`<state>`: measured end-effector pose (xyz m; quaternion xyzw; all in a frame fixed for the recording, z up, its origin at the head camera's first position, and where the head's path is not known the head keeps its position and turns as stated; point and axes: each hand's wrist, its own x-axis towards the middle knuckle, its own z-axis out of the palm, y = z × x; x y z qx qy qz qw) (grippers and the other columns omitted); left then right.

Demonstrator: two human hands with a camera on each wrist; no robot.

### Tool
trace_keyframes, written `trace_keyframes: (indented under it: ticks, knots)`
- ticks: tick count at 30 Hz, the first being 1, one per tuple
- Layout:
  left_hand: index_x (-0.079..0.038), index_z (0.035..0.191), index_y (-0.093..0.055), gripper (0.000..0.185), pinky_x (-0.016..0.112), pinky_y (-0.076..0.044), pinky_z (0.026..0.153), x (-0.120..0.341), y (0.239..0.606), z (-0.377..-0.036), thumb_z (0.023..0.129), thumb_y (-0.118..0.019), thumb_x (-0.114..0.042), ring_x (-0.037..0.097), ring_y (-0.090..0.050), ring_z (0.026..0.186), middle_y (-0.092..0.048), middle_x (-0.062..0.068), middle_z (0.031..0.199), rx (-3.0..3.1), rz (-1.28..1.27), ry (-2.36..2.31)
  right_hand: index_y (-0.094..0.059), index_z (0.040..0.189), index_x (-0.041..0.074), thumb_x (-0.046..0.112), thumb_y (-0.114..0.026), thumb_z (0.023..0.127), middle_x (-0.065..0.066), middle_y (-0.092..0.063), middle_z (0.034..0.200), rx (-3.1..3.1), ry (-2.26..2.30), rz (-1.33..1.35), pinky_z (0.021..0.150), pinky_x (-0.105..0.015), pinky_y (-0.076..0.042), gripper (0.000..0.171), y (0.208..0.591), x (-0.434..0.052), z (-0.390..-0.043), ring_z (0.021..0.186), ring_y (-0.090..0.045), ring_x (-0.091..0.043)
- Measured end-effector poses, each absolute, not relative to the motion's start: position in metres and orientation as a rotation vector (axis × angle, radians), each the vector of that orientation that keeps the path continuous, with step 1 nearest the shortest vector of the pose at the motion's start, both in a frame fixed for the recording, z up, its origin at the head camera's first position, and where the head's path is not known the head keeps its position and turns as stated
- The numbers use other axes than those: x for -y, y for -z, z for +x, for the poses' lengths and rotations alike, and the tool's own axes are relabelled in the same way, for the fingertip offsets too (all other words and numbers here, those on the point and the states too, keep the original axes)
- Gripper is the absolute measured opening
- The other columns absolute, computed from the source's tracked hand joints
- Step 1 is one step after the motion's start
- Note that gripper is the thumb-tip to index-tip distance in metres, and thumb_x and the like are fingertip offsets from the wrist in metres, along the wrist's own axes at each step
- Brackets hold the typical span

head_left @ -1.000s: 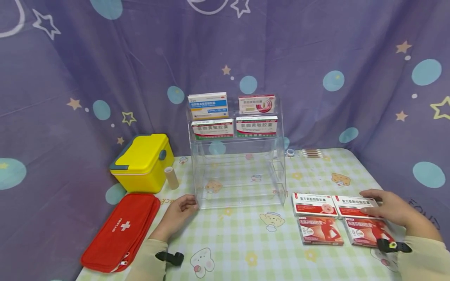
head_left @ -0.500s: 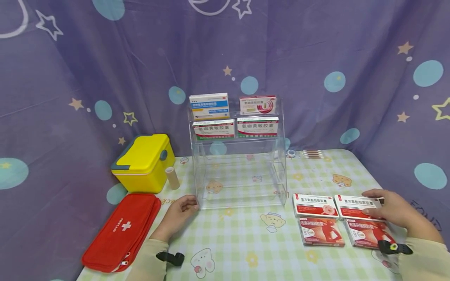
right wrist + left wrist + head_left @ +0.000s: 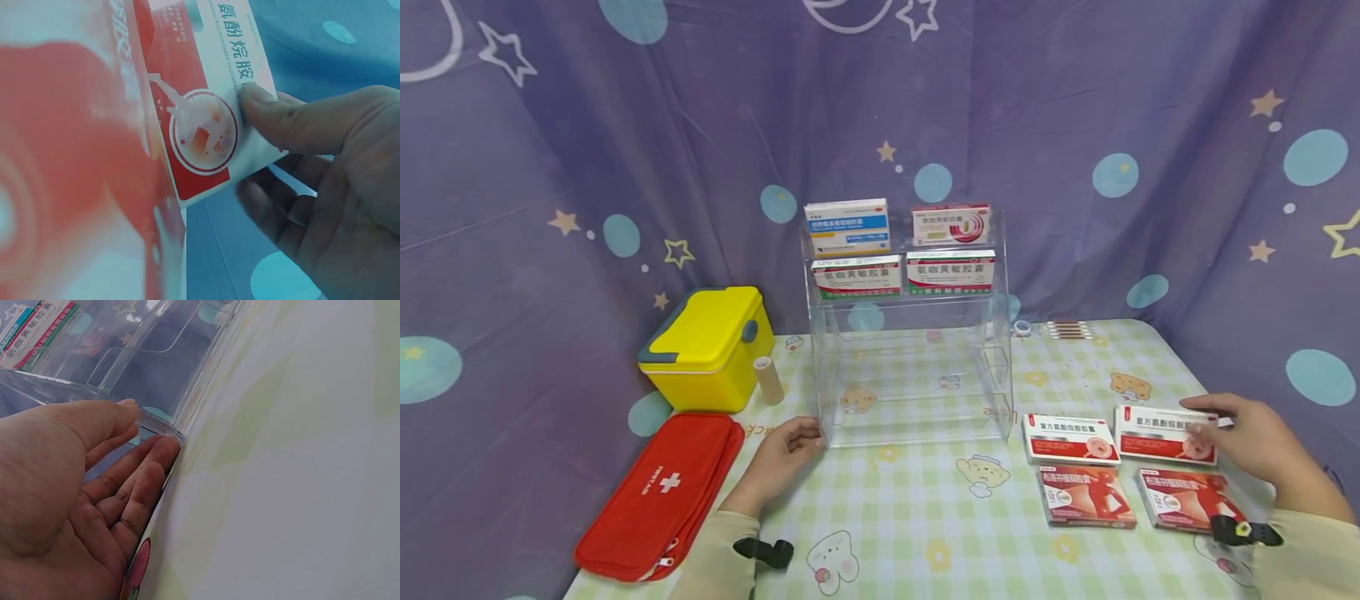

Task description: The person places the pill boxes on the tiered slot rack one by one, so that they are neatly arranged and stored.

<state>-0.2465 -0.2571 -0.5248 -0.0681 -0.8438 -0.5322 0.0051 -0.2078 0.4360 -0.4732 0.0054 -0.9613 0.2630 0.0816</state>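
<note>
Between right thumb and fingers: white-and-red paracetamol-amantadine capsule box (image 3: 1161, 433). Pinched by its right end, thumb across the printed face, other fingers behind; tilted up slightly towards the head view. Contact with the cloth below impossible to tell.

Right hand (image 3: 1258, 437): narrow, closed about that one box.

Just left of the held box, well right of the left hand: matching paracetamol-amantadine box (image 3: 1070, 439), flat on the checked tablecloth (image 3: 895, 517). Nearer the body, below the right hand: two red ibuprofen capsule boxes, one left (image 3: 1086, 497), one right (image 3: 1183, 498), the latter partly behind the wrist strap (image 3: 1246, 530).

Left hand (image 3: 782, 458): fingertips against near left corner of clear tiered display rack (image 3: 917, 436), fingers loosely extended. Firmness of touch impossible to tell.

Above and right of the left hand, on the rack's top tier: white-and-blue box (image 3: 847, 229), white box with red swirl (image 3: 951, 225). One tier down: two white, red-and-green capsule boxes, left (image 3: 858, 277) and right (image 3: 951, 273).

Beyond the left hand: tan roll (image 3: 767, 382), yellow lidded case (image 3: 715, 354). Left of it: red first-aid pouch (image 3: 658, 496).

Farther out than the right hand: cotton swabs (image 3: 1069, 331), white tape roll (image 3: 1022, 328).
</note>
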Motion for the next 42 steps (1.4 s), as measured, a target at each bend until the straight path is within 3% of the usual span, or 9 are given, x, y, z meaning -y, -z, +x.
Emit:
trace_keyframes:
  ticks: [8, 12, 15, 19, 25, 31, 37, 42]
  knots:
    - [-0.003, 0.126, -0.068, 0.031, 0.024, -0.053, 0.090, 0.258, 0.525, -0.246, 0.097, -0.076, -0.011, 0.018, -0.068, 0.103, -0.074, 0.007, 0.112, 2.645, -0.216, 1.661, -0.074, 0.120, -0.002, 0.011, -0.082, 0.087, -0.035, -0.066, 0.117, 2.841, -0.772, -0.045, 0.066, -0.038, -0.045, 0.035, 0.473, -0.439, -0.206, 0.096, -0.060, -0.046]
    - [-0.002, 0.127, -0.068, 0.032, 0.024, -0.053, 0.090, 0.258, 0.524, -0.246, 0.097, -0.076, -0.011, 0.017, -0.068, 0.103, -0.074, 0.006, 0.113, 2.642, -0.224, 1.654, -0.076, 0.116, -0.001, 0.012, -0.085, 0.086, -0.028, -0.070, 0.107, 2.822, -0.737, -0.005, 0.063, -0.034, -0.043, 0.033, 0.473, -0.441, -0.204, 0.085, -0.060, -0.032]
    - [-0.003, 0.126, -0.068, 0.032, 0.024, -0.054, 0.090, 0.258, 0.525, -0.247, 0.097, -0.077, -0.011, 0.017, -0.068, 0.102, -0.074, 0.007, 0.112, 2.642, -0.223, 1.656, -0.076, 0.115, -0.001, 0.014, -0.085, 0.087, -0.016, -0.067, 0.089, 2.814, -0.723, 0.018, 0.057, -0.030, -0.036, 0.033, 0.472, -0.440, -0.202, 0.075, -0.050, -0.019]
    - [-0.003, 0.126, -0.068, 0.032, 0.024, -0.054, 0.090, 0.258, 0.526, -0.247, 0.097, -0.077, -0.011, 0.018, -0.068, 0.102, -0.074, 0.007, 0.112, 2.643, -0.227, 1.662, -0.074, 0.118, -0.003, 0.016, -0.083, 0.090, -0.006, -0.059, 0.080, 2.790, -0.727, 0.003, 0.054, -0.030, -0.033, 0.035, 0.471, -0.438, -0.200, 0.069, -0.043, -0.014]
    - [-0.003, 0.127, -0.068, 0.033, 0.024, -0.054, 0.090, 0.259, 0.527, -0.245, 0.097, -0.077, -0.012, 0.018, -0.068, 0.102, -0.074, 0.007, 0.112, 2.633, -0.237, 1.647, -0.074, 0.121, 0.000, 0.029, -0.082, 0.093, -0.022, -0.070, 0.099, 2.686, -0.772, -0.139, 0.056, -0.026, -0.040, 0.041, 0.464, -0.434, -0.202, 0.072, -0.050, -0.008]
    - [-0.002, 0.127, -0.068, 0.033, 0.025, -0.054, 0.090, 0.258, 0.527, -0.246, 0.097, -0.077, -0.012, 0.018, -0.069, 0.103, -0.074, 0.007, 0.113, 2.626, -0.253, 1.645, -0.069, 0.129, -0.003, 0.035, -0.076, 0.098, -0.030, -0.063, 0.118, 2.646, -0.817, -0.183, 0.053, -0.026, -0.044, 0.049, 0.446, -0.422, -0.200, 0.077, -0.053, -0.004]
    - [-0.003, 0.128, -0.069, 0.032, 0.028, -0.055, 0.090, 0.256, 0.525, -0.246, 0.098, -0.076, -0.012, 0.017, -0.068, 0.102, -0.074, 0.005, 0.112, 2.651, -0.229, 1.602, -0.068, 0.130, -0.004, 0.020, -0.077, 0.098, -0.018, -0.059, 0.116, 2.533, -0.847, -0.024, 0.058, -0.012, -0.045, 0.041, 0.411, -0.392, -0.192, 0.078, -0.045, 0.021]
    - [-0.004, 0.126, -0.069, 0.031, 0.027, -0.054, 0.090, 0.258, 0.526, -0.246, 0.097, -0.076, -0.012, 0.017, -0.068, 0.101, -0.074, 0.005, 0.112, 2.649, -0.220, 1.612, -0.073, 0.122, 0.001, 0.003, -0.083, 0.089, -0.004, -0.061, 0.109, 2.397, -0.789, 0.165, 0.071, -0.001, -0.039, 0.035, 0.374, -0.365, -0.192, 0.085, -0.047, 0.019]
